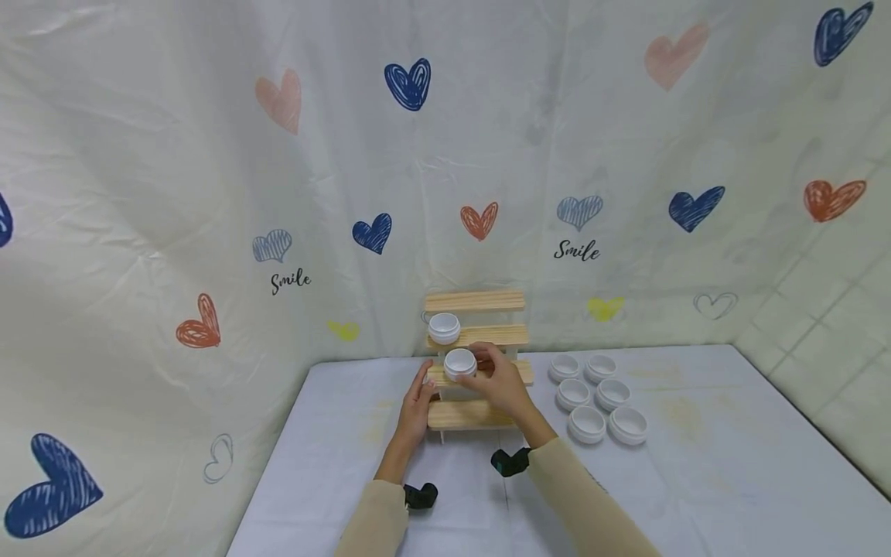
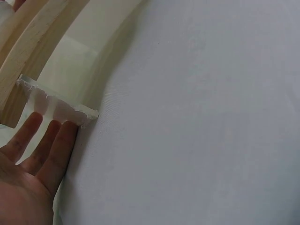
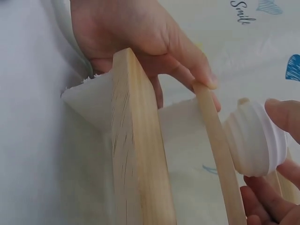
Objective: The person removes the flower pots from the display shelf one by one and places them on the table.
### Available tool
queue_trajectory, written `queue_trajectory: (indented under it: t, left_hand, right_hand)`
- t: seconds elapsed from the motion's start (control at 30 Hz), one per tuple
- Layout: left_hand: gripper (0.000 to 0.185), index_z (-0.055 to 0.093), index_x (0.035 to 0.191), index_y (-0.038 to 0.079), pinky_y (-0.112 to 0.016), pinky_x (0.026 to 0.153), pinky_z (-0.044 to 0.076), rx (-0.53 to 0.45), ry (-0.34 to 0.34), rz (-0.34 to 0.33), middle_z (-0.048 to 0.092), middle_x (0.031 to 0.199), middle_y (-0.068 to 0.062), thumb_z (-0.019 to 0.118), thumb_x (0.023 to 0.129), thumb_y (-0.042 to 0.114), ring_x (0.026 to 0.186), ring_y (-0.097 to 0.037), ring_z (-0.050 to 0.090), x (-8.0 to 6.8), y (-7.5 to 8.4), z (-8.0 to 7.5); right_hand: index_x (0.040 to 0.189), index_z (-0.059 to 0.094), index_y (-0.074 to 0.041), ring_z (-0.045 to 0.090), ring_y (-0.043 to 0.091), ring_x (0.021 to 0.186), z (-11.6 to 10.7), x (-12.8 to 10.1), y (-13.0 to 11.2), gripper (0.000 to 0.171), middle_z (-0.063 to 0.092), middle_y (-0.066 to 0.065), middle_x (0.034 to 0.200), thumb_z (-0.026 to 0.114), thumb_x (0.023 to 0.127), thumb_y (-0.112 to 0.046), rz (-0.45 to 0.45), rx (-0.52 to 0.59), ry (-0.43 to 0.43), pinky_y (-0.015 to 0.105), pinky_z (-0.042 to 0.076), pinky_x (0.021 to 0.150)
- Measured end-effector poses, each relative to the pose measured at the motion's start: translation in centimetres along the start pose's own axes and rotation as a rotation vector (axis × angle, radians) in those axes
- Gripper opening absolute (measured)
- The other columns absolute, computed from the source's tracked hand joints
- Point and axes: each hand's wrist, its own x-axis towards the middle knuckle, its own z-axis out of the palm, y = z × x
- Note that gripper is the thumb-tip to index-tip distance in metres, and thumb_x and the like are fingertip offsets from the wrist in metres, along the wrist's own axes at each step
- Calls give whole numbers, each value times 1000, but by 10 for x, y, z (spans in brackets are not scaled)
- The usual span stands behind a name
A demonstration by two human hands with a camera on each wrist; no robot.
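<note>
A stepped wooden display stand (image 1: 468, 416) with white side supports stands on the table. My right hand (image 1: 506, 387) pinches a small white ribbed bowl (image 3: 255, 140), thumb on one side and fingers on the other. That bowl is upright at the left part of the second step from the bottom, right at the wood. Against the stand's left side rests my left hand (image 1: 414, 406), its straight fingers (image 2: 58, 150) touching the white side panel (image 2: 58, 105) and its thumb at the step's end. Another white bowl (image 1: 444, 329) sits one step higher, also at the left.
Several matching white bowls (image 1: 587, 424) stand in two columns on the table to the right of the stand. A white cloth (image 1: 703, 456) covers the table. Close behind it hangs a white curtain (image 1: 487, 139) printed with hearts.
</note>
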Motion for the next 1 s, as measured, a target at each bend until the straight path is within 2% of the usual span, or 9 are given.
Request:
queue_trajectory:
  t: [0.13, 0.3, 0.37, 0.53, 0.67, 0.87, 1.0]
  left_hand:
    - [52, 33, 160, 33, -34, 104, 47, -13, -8, -3, 43, 161, -8, 42, 110, 43, 134, -35, 54, 0, 0, -1]
    - [54, 30, 162, 26, -38, 106, 47, -53, -38, -11, 42, 162, -13, 43, 111, 35, 137, -42, 50, 2, 3, -2]
    - [54, 31, 162, 26, -36, 106, 48, -48, -39, -6, 44, 160, -14, 44, 111, 37, 137, -42, 51, 1, 4, -2]
    - [54, 35, 160, 33, -27, 101, 50, -28, -14, 13, 52, 154, -13, 47, 109, 42, 132, -39, 56, -2, 4, -2]
    - [52, 39, 158, 33, -25, 96, 50, -10, -11, 28, 57, 147, -15, 50, 108, 38, 126, -42, 58, -1, 4, -4]
    - [49, 43, 156, 28, -25, 89, 52, 46, 6, 51, 63, 135, -19, 52, 108, 29, 115, -46, 63, 1, 7, -5]
    - [49, 43, 156, 21, -27, 87, 53, 42, -8, 52, 64, 130, -27, 54, 107, 23, 112, -46, 64, 1, 15, -6]
  right_hand:
    - [138, 58, -15, 64, 29, 114, 3, 0, -4, 64, 66, 14, 130, 87, 82, -27, 39, -11, 14, 48, 53, 101]
    - [137, 59, -16, 64, 29, 115, 4, 2, -4, 63, 67, 12, 131, 88, 82, -27, 44, -19, 24, 48, 52, 102]
    - [137, 60, -16, 64, 29, 115, 4, 3, -4, 63, 68, 12, 131, 88, 82, -27, 41, -21, 27, 48, 52, 102]
    - [137, 60, -12, 64, 29, 114, 4, 1, -5, 64, 68, 15, 130, 87, 82, -26, 44, -28, 27, 49, 51, 103]
    - [136, 61, -10, 64, 29, 113, 4, 1, -5, 63, 69, 15, 128, 88, 81, -22, 43, -26, 34, 48, 52, 102]
    - [135, 61, -11, 64, 28, 112, 3, 1, -3, 62, 69, 15, 127, 88, 81, -22, 37, -21, 36, 47, 53, 101]
    - [135, 61, -12, 64, 25, 109, 0, 1, -1, 62, 69, 12, 124, 88, 81, -22, 31, -10, 31, 43, 54, 98]
